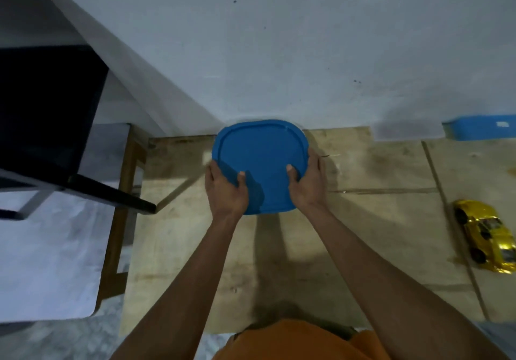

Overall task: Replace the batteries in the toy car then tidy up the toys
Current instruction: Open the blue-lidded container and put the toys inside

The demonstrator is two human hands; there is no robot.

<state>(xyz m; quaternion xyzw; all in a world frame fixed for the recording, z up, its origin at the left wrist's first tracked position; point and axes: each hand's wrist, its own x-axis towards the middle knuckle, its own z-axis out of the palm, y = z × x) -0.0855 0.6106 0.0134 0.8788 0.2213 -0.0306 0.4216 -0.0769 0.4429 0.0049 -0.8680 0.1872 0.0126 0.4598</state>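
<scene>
A blue rounded-square lid (262, 153) covers a container at the far edge of the wooden table (293, 248), close to the wall. My left hand (225, 189) grips its left rim, thumb on top. On the opposite rim my right hand (307, 183) holds it the same way. The container under the lid is hidden. A shiny yellow toy car (485, 234) lies on the table far to the right, away from both hands.
A blue tray (480, 130) stands against the wall at the back right. A dark chair (50, 125) stands to the left of the table. The pale wall (307, 52) rises just behind the lid.
</scene>
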